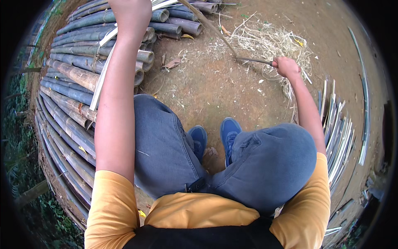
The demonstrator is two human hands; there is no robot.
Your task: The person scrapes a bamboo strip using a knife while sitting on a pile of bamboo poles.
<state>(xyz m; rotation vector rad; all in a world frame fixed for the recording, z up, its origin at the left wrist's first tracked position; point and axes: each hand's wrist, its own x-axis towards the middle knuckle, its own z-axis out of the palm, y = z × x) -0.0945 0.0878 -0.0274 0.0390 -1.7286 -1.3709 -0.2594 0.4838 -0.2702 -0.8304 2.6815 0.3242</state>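
My right hand is closed in a fist around the handle of a knife, whose slim dark blade points left. The blade's far end meets a thin brown strip, which slants up and out past the top edge. My left hand is raised at the top edge, its fingers cut off from view, so its hold cannot be made out. A pale split bamboo strip passes behind my left forearm, and another pale piece shows just right of that hand.
Stacked bamboo poles fill the left side. Pale curly shavings lie heaped near my right hand. Split bamboo strips lie bundled at the right, with a long thin pole beyond. My blue shoes rest on bare dirt.
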